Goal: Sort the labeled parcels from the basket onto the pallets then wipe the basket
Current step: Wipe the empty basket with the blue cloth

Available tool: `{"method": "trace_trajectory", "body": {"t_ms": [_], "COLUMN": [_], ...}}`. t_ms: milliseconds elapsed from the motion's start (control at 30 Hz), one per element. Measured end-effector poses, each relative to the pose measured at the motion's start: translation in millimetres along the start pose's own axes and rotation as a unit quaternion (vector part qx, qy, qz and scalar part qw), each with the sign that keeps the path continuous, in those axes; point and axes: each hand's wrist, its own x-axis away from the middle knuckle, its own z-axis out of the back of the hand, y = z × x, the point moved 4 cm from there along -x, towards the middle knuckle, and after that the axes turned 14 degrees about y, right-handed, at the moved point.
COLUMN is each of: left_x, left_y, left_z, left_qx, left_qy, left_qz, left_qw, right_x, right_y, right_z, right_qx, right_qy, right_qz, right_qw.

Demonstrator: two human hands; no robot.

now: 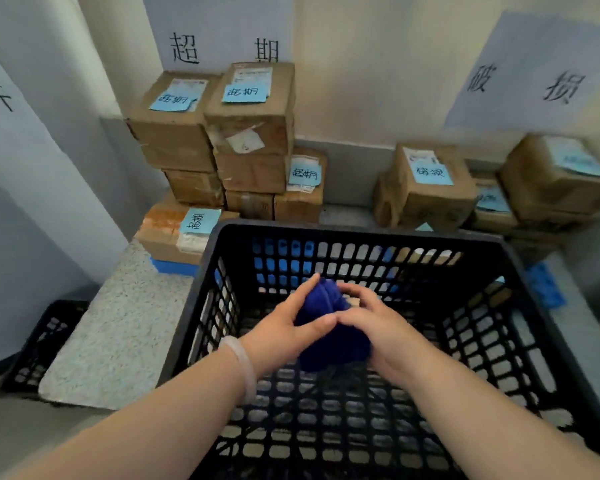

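A black slatted basket [357, 233] fills the lower middle of the head view, with no parcels inside. Over its open top, both my hands hold a bunched dark blue cloth [329, 341]. My left hand [284, 327], with a pale bangle on its wrist, presses the cloth from the left. My right hand [378, 323] closes on it from the right. Cardboard parcels with blue notes are stacked at the back left [250, 133], at the back right [430, 188], and one lies left of the basket [167, 233].
Paper signs with black characters hang on the wall above each stack [222, 46] [527, 84]. A blue pallet edge [174, 266] shows under the left parcel, another blue pallet corner [544, 285] at the right. A second black crate [45, 344] sits at the lower left beside a speckled slab [118, 334].
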Motion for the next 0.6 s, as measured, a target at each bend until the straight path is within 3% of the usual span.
{"method": "trace_trajectory", "body": {"t_ms": [100, 233, 300, 400, 433, 467, 533, 567, 600], "left_x": [-16, -35, -42, -53, -56, -59, -66, -71, -76], "left_y": [1, 6, 10, 19, 24, 30, 47, 57, 67], "left_z": [-26, -63, -84, -117, -129, -142, -168, -182, -195], "left_qx": [-0.013, -0.022, -0.003, 0.024, 0.031, 0.038, 0.068, 0.09, 0.115], "left_qy": [-0.004, 0.042, 0.029, 0.039, 0.044, 0.049, 0.059, 0.063, 0.066], "left_qz": [-0.04, -0.057, -0.048, -0.026, -0.026, -0.033, -0.051, -0.051, -0.046], "left_qw": [0.999, 0.997, 0.998, 0.999, 0.998, 0.997, 0.995, 0.993, 0.99], "right_x": [10, 12, 10, 20, 28, 37, 53, 54, 49], "right_y": [1, 6, 9, 5, -1, -9, -28, -33, -35], "right_z": [15, 44, 66, 114, 135, 157, 198, 217, 232], "right_qx": [-0.189, -0.226, -0.185, 0.06, 0.166, 0.265, 0.44, 0.486, 0.497], "right_qy": [-0.005, 0.068, 0.11, 0.178, 0.211, 0.262, 0.342, 0.362, 0.37], "right_qz": [-0.057, -0.04, -0.03, 0.083, 0.149, 0.224, 0.343, 0.348, 0.322], "right_qw": [0.98, 0.971, 0.976, 0.979, 0.952, 0.9, 0.756, 0.715, 0.716]}}
